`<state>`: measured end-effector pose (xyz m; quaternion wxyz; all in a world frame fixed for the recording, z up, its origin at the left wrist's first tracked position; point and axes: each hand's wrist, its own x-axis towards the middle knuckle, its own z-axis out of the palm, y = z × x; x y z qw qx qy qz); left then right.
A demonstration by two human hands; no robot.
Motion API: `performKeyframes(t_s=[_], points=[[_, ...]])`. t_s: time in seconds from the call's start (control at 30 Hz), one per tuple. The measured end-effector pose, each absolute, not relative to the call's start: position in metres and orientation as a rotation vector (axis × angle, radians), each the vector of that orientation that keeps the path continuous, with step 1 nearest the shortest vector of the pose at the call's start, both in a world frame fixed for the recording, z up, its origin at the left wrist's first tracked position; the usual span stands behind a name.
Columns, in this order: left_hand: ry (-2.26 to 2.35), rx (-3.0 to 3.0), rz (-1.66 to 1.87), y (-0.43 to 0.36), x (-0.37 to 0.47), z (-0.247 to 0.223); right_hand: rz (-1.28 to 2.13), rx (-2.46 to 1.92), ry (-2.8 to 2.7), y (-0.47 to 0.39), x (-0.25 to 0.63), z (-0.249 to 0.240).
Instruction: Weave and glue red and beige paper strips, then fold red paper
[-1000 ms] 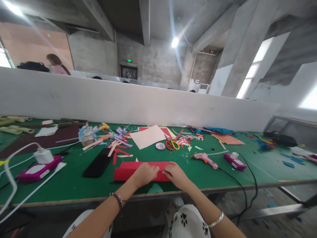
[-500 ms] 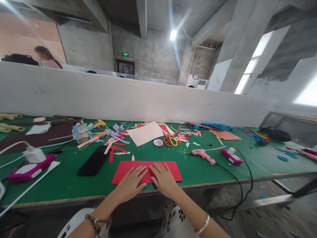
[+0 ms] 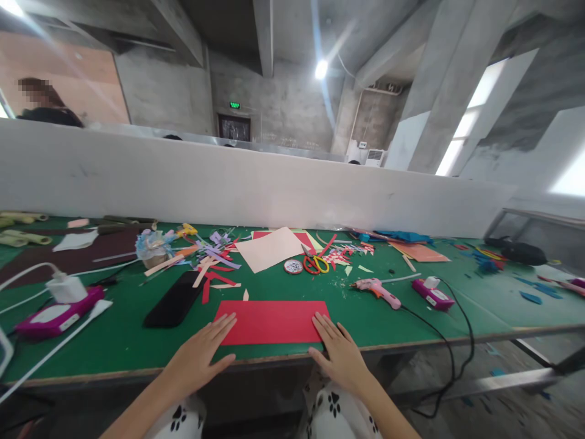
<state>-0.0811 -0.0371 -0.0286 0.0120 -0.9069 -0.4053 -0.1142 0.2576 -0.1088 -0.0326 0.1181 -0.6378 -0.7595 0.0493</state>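
A red paper rectangle (image 3: 274, 322) lies flat near the front edge of the green table. My left hand (image 3: 201, 350) rests on its left end with the fingers stretched out. At the right end lies my right hand (image 3: 337, 350), its fingers spread and the fingertips on the paper. Beyond the paper are scissors with red and yellow handles (image 3: 316, 263), a round white tin (image 3: 293, 266) and a pale peach sheet (image 3: 269, 249). Red and purple paper strips (image 3: 217, 262) lie heaped to the left of these.
A black phone (image 3: 173, 300) lies left of the paper. On the right are a pink glue gun (image 3: 377, 291) with its cable and a purple power strip (image 3: 433, 295). Another purple power strip (image 3: 59, 314) sits at the left. A white partition (image 3: 274, 189) stands behind the table.
My hands have moved apart from the middle of the red paper to its two ends, uncovering its centre. Behind the partition, the person at the left has shifted left.
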Motion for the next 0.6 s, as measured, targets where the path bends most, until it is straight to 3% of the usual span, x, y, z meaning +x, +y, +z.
performKeyframes(t_s=[0.33,0.6], points=[[-1.406,-2.743,-0.281,-0.043,-0.087,-0.020,0.072,-1.903,-2.098,-0.093,0.236,-0.020],[-1.303,-2.754,-0.391,-0.028,-0.056,0.000,0.189,-1.548,-2.284,-0.058,0.182,-0.009]])
